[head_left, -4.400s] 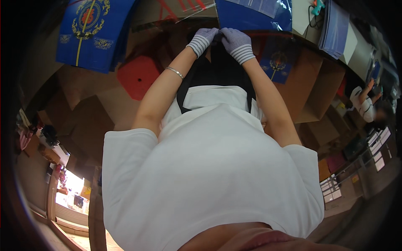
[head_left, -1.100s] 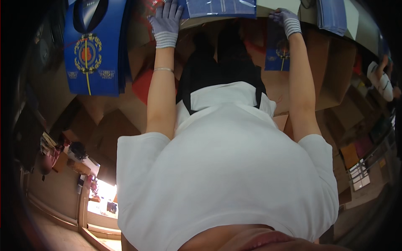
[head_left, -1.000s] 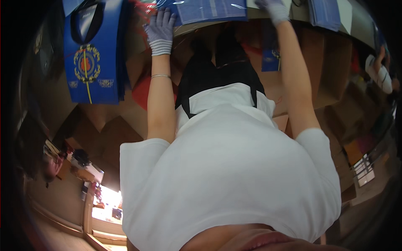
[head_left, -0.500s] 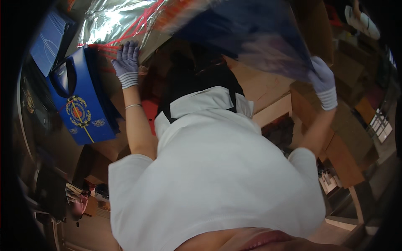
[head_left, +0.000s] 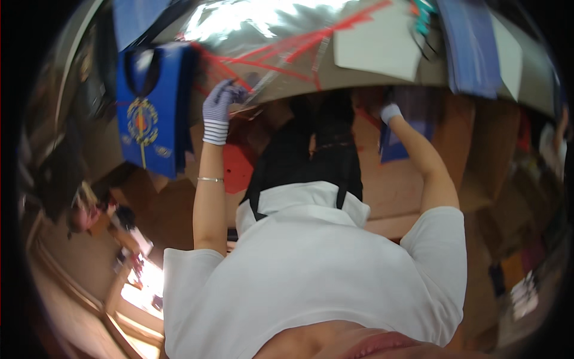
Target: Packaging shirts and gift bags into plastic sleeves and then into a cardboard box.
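Note:
My left hand (head_left: pixel 218 107), in a grey glove with a striped cuff, is raised to the near edge of the silver table (head_left: pixel 269 36), fingers curled there; what they hold is unclear. My right hand (head_left: pixel 391 112), also gloved, is just under the table's edge, closed on the top of a blue bag (head_left: pixel 412 134) that hangs below it. Its fingers are mostly hidden. A second blue bag (head_left: pixel 146 119) with a gold and red emblem hangs off the table to the left of my left hand.
Red tape lines cross the silver table top. A white sheet (head_left: pixel 376 42) and a stack of blue bags (head_left: pixel 469 48) lie on it. Brown cardboard boxes (head_left: pixel 406 179) and a red piece (head_left: pixel 239 167) are on the floor below. Another person (head_left: pixel 89 209) is at the far left.
Both hands held a blue bag up over the table. Now the right hand has dropped below the table's edge with it, and the left hand has moved to the edge.

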Tool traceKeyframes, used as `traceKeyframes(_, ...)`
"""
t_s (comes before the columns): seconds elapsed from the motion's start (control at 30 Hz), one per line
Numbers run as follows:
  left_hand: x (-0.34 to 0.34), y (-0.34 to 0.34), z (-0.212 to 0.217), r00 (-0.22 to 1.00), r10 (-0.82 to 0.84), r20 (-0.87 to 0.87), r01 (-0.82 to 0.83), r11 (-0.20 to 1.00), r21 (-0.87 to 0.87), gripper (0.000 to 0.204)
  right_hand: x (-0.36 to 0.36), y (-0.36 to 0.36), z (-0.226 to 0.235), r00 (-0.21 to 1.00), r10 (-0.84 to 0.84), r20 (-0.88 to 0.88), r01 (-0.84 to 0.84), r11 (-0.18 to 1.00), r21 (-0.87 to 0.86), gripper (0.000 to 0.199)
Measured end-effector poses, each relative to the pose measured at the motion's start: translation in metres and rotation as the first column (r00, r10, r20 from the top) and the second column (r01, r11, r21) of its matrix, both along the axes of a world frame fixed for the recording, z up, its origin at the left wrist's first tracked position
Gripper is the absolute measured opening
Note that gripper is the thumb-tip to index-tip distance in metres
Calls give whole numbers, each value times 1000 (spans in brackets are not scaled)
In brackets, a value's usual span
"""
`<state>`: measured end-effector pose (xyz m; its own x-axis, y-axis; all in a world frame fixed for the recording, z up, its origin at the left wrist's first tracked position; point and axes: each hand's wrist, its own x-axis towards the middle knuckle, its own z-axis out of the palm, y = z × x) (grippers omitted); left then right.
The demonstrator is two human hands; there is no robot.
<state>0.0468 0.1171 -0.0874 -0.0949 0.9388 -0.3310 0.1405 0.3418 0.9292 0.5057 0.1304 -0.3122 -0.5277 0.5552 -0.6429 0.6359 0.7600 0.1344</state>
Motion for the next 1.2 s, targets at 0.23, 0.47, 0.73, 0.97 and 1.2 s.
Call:
traceKeyframes(0.23, -52, 26, 86, 51, 79, -996, 55, 995, 82, 50, 7, -14, -5, 905, -356, -232, 321, 931, -175, 34)
traceKeyframes(0.47, -108, 27, 96, 16, 59, -998, 289, 955, 61, 33, -100, -19, 197, 941, -44, -335, -49, 963, -264, 23)
traceKeyframes(0.73, -9, 39, 328, 424, 579, -696, 202, 689, 696, 37, -282, -59, 349, 265, -357, -896, 191, 930, -314, 85)
traceKeyframes(0.97, 92, 84, 321, 963, 19, 268, -236, 543, 806, 24, -217, -43, 343, 60, -61, -996, 655, 756, -7, 31)
traceKeyframes(1.2, 144, 145, 42, 642, -402, -652, 603, 791, 106, 28, -16, -113, 327, 728, -152, -669, 668, 382, 639, 29)
